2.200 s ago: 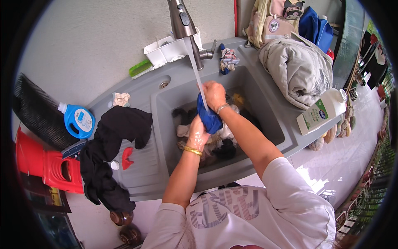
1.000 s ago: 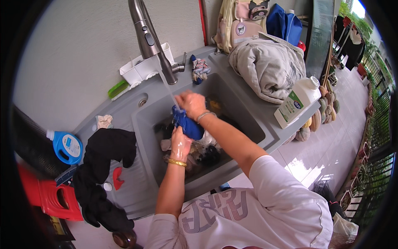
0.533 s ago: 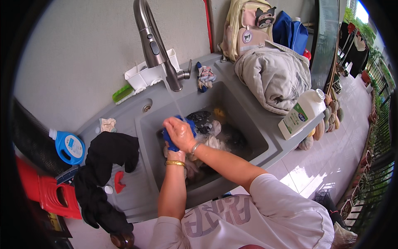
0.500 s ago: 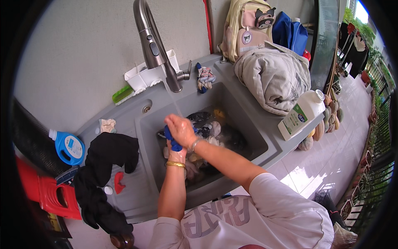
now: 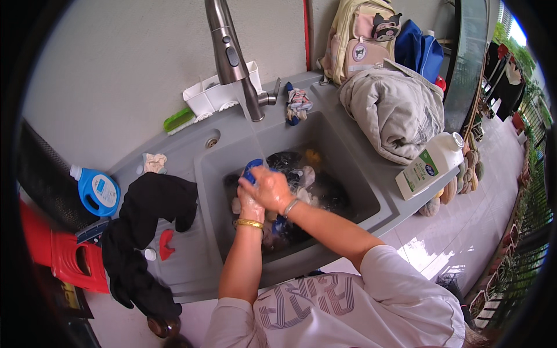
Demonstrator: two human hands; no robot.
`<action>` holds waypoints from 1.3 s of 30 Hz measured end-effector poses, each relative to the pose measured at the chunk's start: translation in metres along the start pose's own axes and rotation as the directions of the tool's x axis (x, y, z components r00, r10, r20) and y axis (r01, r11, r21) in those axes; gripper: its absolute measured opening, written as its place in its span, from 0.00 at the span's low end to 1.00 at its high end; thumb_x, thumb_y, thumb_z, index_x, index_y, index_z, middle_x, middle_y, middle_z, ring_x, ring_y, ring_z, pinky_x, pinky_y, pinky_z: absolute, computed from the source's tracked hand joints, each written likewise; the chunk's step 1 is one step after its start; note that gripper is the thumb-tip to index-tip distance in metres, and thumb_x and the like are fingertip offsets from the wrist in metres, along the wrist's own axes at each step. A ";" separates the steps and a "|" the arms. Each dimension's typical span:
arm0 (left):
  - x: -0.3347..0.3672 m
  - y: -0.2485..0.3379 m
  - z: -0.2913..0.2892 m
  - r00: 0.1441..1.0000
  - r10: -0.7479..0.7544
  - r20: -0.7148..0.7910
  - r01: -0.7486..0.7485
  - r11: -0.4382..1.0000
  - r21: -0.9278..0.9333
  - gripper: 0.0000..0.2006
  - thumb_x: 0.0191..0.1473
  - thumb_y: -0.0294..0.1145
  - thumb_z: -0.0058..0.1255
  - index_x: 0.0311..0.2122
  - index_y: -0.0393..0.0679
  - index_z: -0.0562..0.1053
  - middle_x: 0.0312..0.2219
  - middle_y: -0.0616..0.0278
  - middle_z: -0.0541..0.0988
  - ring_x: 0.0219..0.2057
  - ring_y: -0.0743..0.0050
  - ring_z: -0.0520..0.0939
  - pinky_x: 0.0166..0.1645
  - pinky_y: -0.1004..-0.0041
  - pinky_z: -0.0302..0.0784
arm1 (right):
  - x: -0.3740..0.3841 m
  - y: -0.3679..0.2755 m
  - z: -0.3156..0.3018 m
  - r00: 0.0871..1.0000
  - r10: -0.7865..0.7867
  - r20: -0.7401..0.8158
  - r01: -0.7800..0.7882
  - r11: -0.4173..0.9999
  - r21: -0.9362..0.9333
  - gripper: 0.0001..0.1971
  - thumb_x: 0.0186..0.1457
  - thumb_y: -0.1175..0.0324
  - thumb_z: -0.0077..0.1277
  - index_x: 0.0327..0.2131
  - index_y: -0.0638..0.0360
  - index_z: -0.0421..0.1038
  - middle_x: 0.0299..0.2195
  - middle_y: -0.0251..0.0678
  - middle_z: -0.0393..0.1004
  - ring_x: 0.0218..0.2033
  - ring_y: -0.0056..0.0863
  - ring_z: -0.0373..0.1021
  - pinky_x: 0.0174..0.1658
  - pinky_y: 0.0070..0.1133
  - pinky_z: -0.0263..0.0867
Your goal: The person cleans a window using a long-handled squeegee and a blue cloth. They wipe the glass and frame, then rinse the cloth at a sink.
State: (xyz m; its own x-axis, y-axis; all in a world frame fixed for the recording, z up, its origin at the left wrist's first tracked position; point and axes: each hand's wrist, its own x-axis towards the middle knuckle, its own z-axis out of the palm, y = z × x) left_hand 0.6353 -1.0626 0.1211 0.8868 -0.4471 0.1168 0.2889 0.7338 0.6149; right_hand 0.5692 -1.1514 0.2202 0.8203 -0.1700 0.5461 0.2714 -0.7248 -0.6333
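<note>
A grey sink (image 5: 371, 214) lay beneath the grip, dark laundry (image 5: 325, 191) heaped just behind it. The right hand (image 5: 271, 188) and left hand (image 5: 250, 202) were clenched together around a blue cloth (image 5: 252, 168), which peeked out above the knuckles under the tap (image 5: 232, 58).

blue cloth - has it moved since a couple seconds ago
Yes: the blue cloth, gripped in both hands, has dropped from up near the faucet spout to low in the sink.

white bottle (image 5: 428, 167), green label, lying right of sink | blue round jug (image 5: 97, 190), left counter
</note>
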 end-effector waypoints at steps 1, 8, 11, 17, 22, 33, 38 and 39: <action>-0.001 0.005 0.029 0.979 -0.194 -0.066 0.183 0.973 -0.140 0.19 0.60 0.45 0.40 0.46 0.40 0.68 0.41 0.57 0.75 0.44 0.63 0.76 0.52 0.63 0.71 | 0.010 0.010 -0.006 0.999 0.020 -0.043 -0.023 0.998 -0.055 0.17 0.52 0.53 0.51 0.24 0.60 0.69 0.24 0.47 0.73 0.27 0.47 0.71 0.30 0.35 0.69; -0.010 0.015 0.086 0.955 -0.223 -0.197 0.244 0.966 0.091 0.22 0.62 0.43 0.39 0.55 0.40 0.63 0.49 0.61 0.72 0.49 0.68 0.74 0.55 0.67 0.68 | 0.064 0.045 -0.034 0.907 0.397 -0.140 -0.398 0.917 0.022 0.18 0.52 0.53 0.50 0.27 0.59 0.76 0.24 0.51 0.73 0.30 0.51 0.70 0.33 0.37 0.66; -0.015 0.028 0.102 0.838 -0.474 -0.272 0.480 0.876 -0.046 0.37 0.54 0.66 0.35 0.60 0.48 0.56 0.57 0.57 0.63 0.58 0.57 0.64 0.59 0.45 0.55 | 0.066 0.048 -0.021 0.889 0.457 -0.015 -0.401 0.794 0.458 0.13 0.52 0.61 0.54 0.30 0.64 0.75 0.22 0.36 0.75 0.25 0.27 0.71 0.31 0.25 0.67; 0.010 0.039 0.039 0.925 -0.379 0.021 0.373 0.897 -0.238 0.32 0.52 0.68 0.36 0.33 0.43 0.69 0.29 0.57 0.75 0.30 0.63 0.76 0.44 0.60 0.74 | 0.006 -0.019 -0.007 0.997 0.067 0.027 -0.072 0.918 0.390 0.11 0.49 0.63 0.56 0.22 0.60 0.73 0.21 0.39 0.71 0.26 0.39 0.70 0.32 0.27 0.66; 0.001 0.006 0.025 0.992 -0.039 0.116 0.068 0.963 -0.260 0.17 0.59 0.46 0.39 0.40 0.42 0.69 0.36 0.60 0.75 0.39 0.66 0.76 0.47 0.65 0.73 | 0.011 -0.012 -0.001 0.994 -0.048 -0.103 0.064 0.986 0.156 0.15 0.54 0.61 0.51 0.19 0.60 0.70 0.20 0.43 0.70 0.24 0.45 0.69 0.29 0.32 0.65; -0.004 0.026 0.069 0.910 -0.276 -0.309 0.278 0.960 -0.037 0.16 0.55 0.38 0.45 0.48 0.45 0.67 0.46 0.57 0.74 0.47 0.57 0.75 0.51 0.48 0.66 | 0.050 0.083 -0.005 0.888 0.451 -0.091 -0.453 0.891 -0.012 0.25 0.56 0.46 0.44 0.27 0.61 0.75 0.23 0.52 0.73 0.30 0.49 0.71 0.35 0.34 0.66; 0.001 0.067 0.070 0.896 -0.168 -0.410 0.243 0.960 0.138 0.24 0.50 0.48 0.52 0.51 0.51 0.65 0.52 0.65 0.70 0.54 0.58 0.69 0.59 0.37 0.43 | 0.046 0.096 -0.037 0.730 0.514 0.450 -0.666 0.388 0.637 0.23 0.51 0.52 0.57 0.35 0.70 0.75 0.29 0.39 0.77 0.31 0.28 0.72 0.40 0.26 0.68; 0.004 0.076 0.083 0.888 -0.124 -0.442 0.240 0.946 0.217 0.23 0.52 0.46 0.53 0.51 0.48 0.67 0.49 0.63 0.73 0.51 0.65 0.72 0.57 0.46 0.56 | 0.047 0.090 -0.051 0.722 0.456 0.521 -0.682 0.344 0.645 0.22 0.51 0.55 0.58 0.35 0.70 0.75 0.30 0.38 0.77 0.31 0.27 0.72 0.40 0.24 0.68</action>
State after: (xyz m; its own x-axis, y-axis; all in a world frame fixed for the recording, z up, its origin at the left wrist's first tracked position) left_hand 0.6306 -1.0511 0.2330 0.9114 -0.2618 -0.3176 0.4082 0.4756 0.7792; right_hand 0.6064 -1.2591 0.2166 0.9780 -0.1055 -0.1798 -0.1416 0.2968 -0.9444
